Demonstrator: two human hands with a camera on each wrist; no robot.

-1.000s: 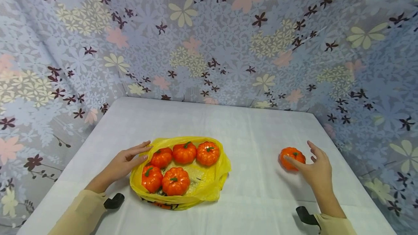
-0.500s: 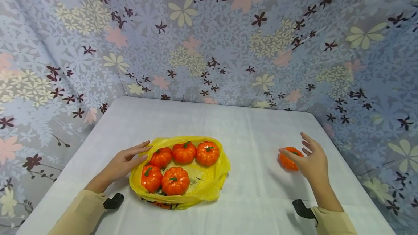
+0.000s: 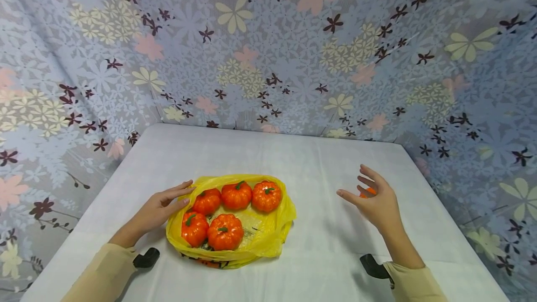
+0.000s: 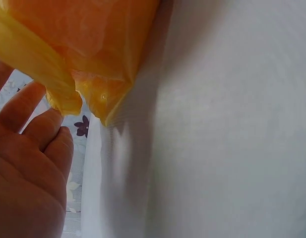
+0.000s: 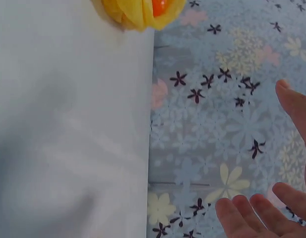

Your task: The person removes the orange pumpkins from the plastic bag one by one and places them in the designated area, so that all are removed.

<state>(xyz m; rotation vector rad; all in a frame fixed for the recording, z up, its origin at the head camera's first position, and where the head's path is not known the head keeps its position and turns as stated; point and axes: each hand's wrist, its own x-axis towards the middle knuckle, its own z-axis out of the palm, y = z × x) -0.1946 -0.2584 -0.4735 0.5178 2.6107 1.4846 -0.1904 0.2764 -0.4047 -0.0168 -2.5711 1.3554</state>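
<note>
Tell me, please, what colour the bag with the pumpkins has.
The bag is mostly yellow; it shows best in the head view.

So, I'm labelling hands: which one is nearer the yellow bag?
Left. The left hand is at the left edge of the yellow bag; the right hand is apart, off to its right.

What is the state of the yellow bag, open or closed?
Open. In the head view, the yellow bag is spread wide at its mouth, with five orange pumpkins visible inside.
</note>
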